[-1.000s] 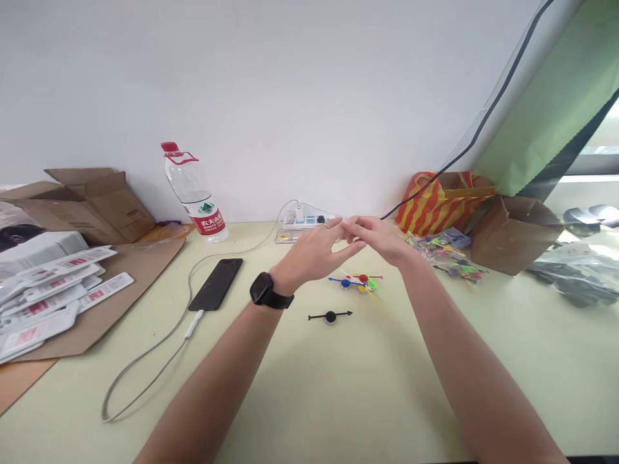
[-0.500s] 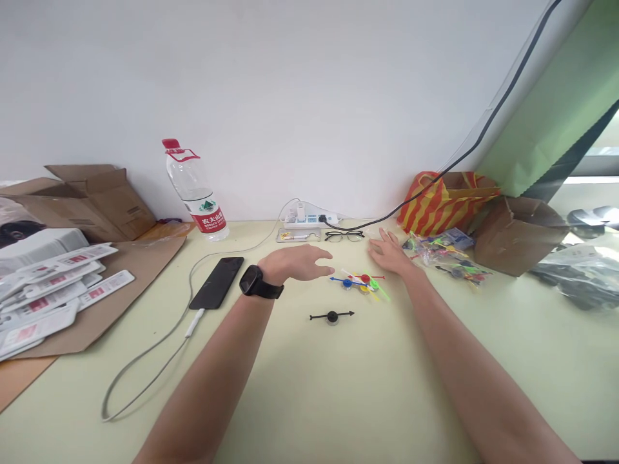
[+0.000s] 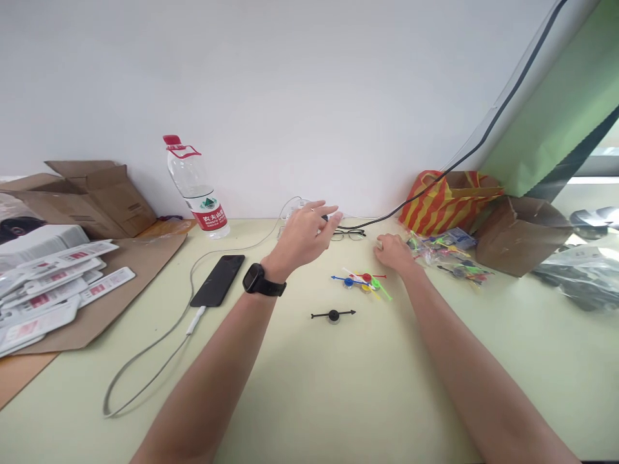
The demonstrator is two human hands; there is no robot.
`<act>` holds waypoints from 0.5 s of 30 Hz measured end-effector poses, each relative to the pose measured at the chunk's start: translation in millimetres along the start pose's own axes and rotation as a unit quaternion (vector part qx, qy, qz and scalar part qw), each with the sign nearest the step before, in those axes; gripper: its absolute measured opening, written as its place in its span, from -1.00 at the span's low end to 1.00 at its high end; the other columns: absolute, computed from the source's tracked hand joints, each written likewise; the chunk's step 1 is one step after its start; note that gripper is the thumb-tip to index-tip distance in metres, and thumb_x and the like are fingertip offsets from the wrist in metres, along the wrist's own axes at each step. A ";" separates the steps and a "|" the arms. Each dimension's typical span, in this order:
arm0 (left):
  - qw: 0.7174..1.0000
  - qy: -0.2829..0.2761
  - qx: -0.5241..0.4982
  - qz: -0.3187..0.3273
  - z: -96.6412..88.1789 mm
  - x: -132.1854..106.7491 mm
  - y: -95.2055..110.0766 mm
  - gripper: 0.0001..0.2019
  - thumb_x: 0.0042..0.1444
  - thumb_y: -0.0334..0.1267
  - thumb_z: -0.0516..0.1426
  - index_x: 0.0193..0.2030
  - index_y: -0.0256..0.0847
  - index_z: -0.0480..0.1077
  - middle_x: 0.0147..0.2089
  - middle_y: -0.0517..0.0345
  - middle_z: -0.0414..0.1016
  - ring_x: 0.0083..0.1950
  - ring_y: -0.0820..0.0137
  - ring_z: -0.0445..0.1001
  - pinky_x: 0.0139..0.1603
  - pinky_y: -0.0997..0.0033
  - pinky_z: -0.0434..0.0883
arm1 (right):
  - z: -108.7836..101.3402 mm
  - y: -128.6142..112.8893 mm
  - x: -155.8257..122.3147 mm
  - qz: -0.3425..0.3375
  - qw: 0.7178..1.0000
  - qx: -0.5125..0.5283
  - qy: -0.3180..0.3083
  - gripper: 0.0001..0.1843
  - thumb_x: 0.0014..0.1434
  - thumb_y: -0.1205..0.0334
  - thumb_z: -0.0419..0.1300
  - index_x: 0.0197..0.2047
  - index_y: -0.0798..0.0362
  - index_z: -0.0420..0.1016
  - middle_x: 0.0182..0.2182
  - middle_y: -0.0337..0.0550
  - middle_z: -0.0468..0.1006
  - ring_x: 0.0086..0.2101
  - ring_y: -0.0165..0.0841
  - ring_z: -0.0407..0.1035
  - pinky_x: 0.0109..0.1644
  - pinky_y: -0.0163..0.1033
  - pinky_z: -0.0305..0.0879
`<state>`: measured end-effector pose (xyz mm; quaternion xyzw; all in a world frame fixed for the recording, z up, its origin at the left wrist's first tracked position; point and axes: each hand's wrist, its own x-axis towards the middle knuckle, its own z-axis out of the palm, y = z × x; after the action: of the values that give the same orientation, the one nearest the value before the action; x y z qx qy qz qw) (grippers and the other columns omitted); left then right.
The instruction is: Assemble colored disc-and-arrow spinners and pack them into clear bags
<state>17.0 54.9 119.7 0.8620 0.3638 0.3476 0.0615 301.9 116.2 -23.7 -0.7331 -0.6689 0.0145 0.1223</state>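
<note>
My left hand [image 3: 307, 235], with a black watch [image 3: 256, 280] on its wrist, is raised over the back of the table with its fingers apart and nothing in them. It partly covers the power strip and the glasses. Right of the arrow spinners, my right hand [image 3: 394, 251] is low over the table with its fingers curled in; what they hold, if anything, is hidden. Between my forearms lies a black arrow spinner [image 3: 333, 316]. Behind it, a blue arrow spinner [image 3: 349, 282] and a red arrow spinner [image 3: 367, 277] overlap with yellow, green and white ones.
Eyeglasses [image 3: 355, 236] lie near the wall. At left are a phone [image 3: 218, 281] on a white cable, a water bottle [image 3: 207, 209], a cardboard box [image 3: 91, 203] and stacked white packages [image 3: 58, 261]. Bagged spinners [image 3: 454, 254], a striped bag [image 3: 430, 203] and a brown box [image 3: 522, 235] stand right.
My left hand has lifted and moved toward the wall, now in front of the power strip. The right hand's fingers, flat and spread before, have curled in. The spinners stay in place.
</note>
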 end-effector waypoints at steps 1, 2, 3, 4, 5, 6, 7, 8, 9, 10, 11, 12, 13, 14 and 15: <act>1.000 0.027 0.001 0.005 -0.1 0.9 0.4 -0.34 0.45 -0.12 -0.06 -0.76 -0.14 0.24 0.21 0.18 0.60 0.44 0.14 0.30 0.40 0.02 0.26 | -1.6 -0.3 -0.3 0.003 1.000 -0.003 -0.001 -0.73 0.32 0.24 0.13 0.02 0.04 0.57 0.05 0.10 0.56 0.15 -0.02 0.31 0.14 -0.02 0.29; 0.999 0.053 0.003 0.007 -0.3 1.5 0.8 -0.37 0.43 -0.20 -0.04 -0.76 -0.14 0.21 0.18 0.19 0.62 0.43 0.16 0.31 0.41 0.03 0.25 | -3.4 -0.4 -0.6 0.005 1.000 -0.006 -0.003 -0.77 0.32 0.26 0.13 -0.06 0.03 0.59 0.04 0.09 0.56 0.14 -0.03 0.33 0.12 -0.04 0.30; 0.997 0.078 0.004 0.006 -0.8 1.8 1.2 -0.40 0.39 -0.27 -0.03 -0.77 -0.13 0.19 0.15 0.19 0.64 0.42 0.17 0.32 0.40 0.03 0.25 | -5.3 -0.2 -0.9 0.008 1.000 -0.008 -0.003 -0.80 0.31 0.27 0.13 -0.11 0.03 0.59 0.03 0.09 0.56 0.12 -0.05 0.35 0.10 -0.05 0.31; 0.995 0.102 0.006 0.002 -1.5 1.8 1.6 -0.43 0.34 -0.34 -0.02 -0.77 -0.13 0.18 0.11 0.19 0.65 0.41 0.17 0.34 0.40 0.03 0.24 | -7.2 0.1 -1.1 0.011 1.000 -0.009 -0.003 -0.81 0.30 0.28 0.14 -0.13 0.03 0.59 0.02 0.08 0.57 0.09 -0.06 0.37 0.08 -0.07 0.31; 0.992 0.125 0.007 -0.003 -2.5 1.7 2.2 -0.46 0.29 -0.39 -0.01 -0.77 -0.13 0.18 0.06 0.19 0.67 0.39 0.17 0.36 0.40 0.03 0.23 | -8.7 0.6 -1.4 0.015 1.000 -0.009 -0.002 -0.81 0.30 0.29 0.14 -0.12 0.03 0.59 0.00 0.08 0.58 0.07 -0.07 0.39 0.06 -0.07 0.32; 0.989 0.144 0.007 -0.009 -3.6 1.4 2.9 -0.48 0.25 -0.43 -0.01 -0.77 -0.13 0.18 0.01 0.18 0.69 0.37 0.17 0.37 0.40 0.02 0.22 | -9.9 1.0 -1.8 0.018 1.000 -0.008 -0.001 -0.81 0.30 0.28 0.14 -0.10 0.03 0.58 -0.01 0.08 0.59 0.05 -0.08 0.41 0.05 -0.08 0.32; 0.987 0.158 0.007 -0.015 -4.8 1.0 3.8 -0.50 0.22 -0.45 0.00 -0.76 -0.14 0.21 -0.04 0.18 0.70 0.36 0.16 0.38 0.40 0.01 0.20 | -10.5 1.2 -2.4 0.019 1.000 -0.006 0.001 -0.79 0.30 0.27 0.15 -0.06 0.02 0.57 -0.03 0.07 0.60 0.03 -0.08 0.43 0.03 -0.08 0.32; 0.986 0.166 0.005 -0.018 -6.0 0.7 4.8 -0.52 0.21 -0.47 0.01 -0.75 -0.14 0.23 -0.06 0.18 0.70 0.35 0.15 0.38 0.40 -0.01 0.19 | -10.6 1.1 -3.1 0.019 1.000 -0.002 0.003 -0.78 0.29 0.25 0.16 -0.03 0.01 0.56 -0.03 0.06 0.61 0.02 -0.08 0.44 0.02 -0.08 0.33; 0.985 0.169 0.001 -0.018 -6.9 0.3 5.9 -0.53 0.21 -0.47 0.01 -0.74 -0.14 0.27 -0.07 0.18 0.70 0.34 0.14 0.38 0.41 -0.03 0.17 | -10.2 0.9 -3.9 0.018 1.000 0.002 0.004 -0.76 0.28 0.25 0.17 -0.01 -0.01 0.56 -0.03 0.05 0.61 0.02 -0.08 0.45 0.01 -0.08 0.33; 0.986 0.168 -0.004 -0.015 -7.6 0.1 7.0 -0.54 0.22 -0.46 0.02 -0.71 -0.14 0.32 -0.05 0.18 0.69 0.33 0.13 0.39 0.41 -0.06 0.15 | -9.6 0.4 -4.7 0.017 1.000 0.006 0.007 -0.76 0.27 0.25 0.17 -0.01 -0.02 0.56 -0.04 0.04 0.62 0.01 -0.08 0.45 0.00 -0.09 0.33; 0.986 0.165 -0.009 -0.011 -7.8 -0.1 8.0 -0.55 0.26 -0.44 0.02 -0.67 -0.15 0.38 -0.01 0.19 0.69 0.29 0.13 0.42 0.41 -0.08 0.13 | -9.0 -0.1 -5.5 0.018 1.000 0.011 0.010 -0.76 0.26 0.28 0.17 -0.03 -0.02 0.57 -0.04 0.03 0.63 0.00 -0.08 0.46 0.00 -0.09 0.34; 0.987 0.161 -0.013 -0.007 -7.5 -0.2 8.9 -0.57 0.30 -0.40 0.03 -0.60 -0.14 0.45 0.04 0.20 0.68 0.23 0.14 0.48 0.41 -0.09 0.12 | -8.9 -0.5 -6.2 0.020 1.000 0.015 0.013 -0.76 0.24 0.32 0.16 -0.05 -0.02 0.58 -0.06 0.03 0.63 -0.01 -0.09 0.47 -0.01 -0.09 0.34; 0.987 0.159 -0.015 -0.006 -6.8 -0.2 9.3 -0.62 0.33 -0.35 0.04 -0.49 -0.13 0.53 0.07 0.22 0.66 0.12 0.18 0.54 0.41 -0.09 0.12 | -9.4 -0.6 -6.7 0.023 0.999 0.020 0.017 -0.75 0.22 0.37 0.15 -0.08 -0.02 0.58 -0.09 0.02 0.64 -0.03 -0.10 0.48 -0.02 -0.10 0.35; 0.987 0.159 -0.013 -0.006 -5.9 -0.1 9.3 -0.71 0.34 -0.31 0.07 -0.33 -0.10 0.60 0.10 0.22 0.66 -0.01 0.25 0.59 0.41 -0.07 0.13 | -11.0 -0.2 -7.0 0.025 0.999 0.024 0.022 -0.72 0.19 0.41 0.14 -0.10 -0.01 0.59 -0.11 0.01 0.65 -0.04 -0.11 0.49 -0.03 -0.11 0.35; 0.987 0.159 -0.010 -0.006 -4.7 0.0 8.9 -0.78 0.34 -0.29 0.10 -0.16 -0.06 0.61 0.10 0.23 0.65 -0.14 0.31 0.61 0.40 -0.03 0.16 | -13.9 0.6 -7.1 0.025 0.999 0.030 0.028 -0.69 0.16 0.44 0.13 -0.09 -0.01 0.59 -0.14 0.00 0.65 -0.06 -0.12 0.50 -0.04 -0.12 0.36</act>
<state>19.2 47.7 126.5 0.7928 0.3711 0.4833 0.0134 304.2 107.0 -11.4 -0.7456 -0.6461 0.0169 0.1625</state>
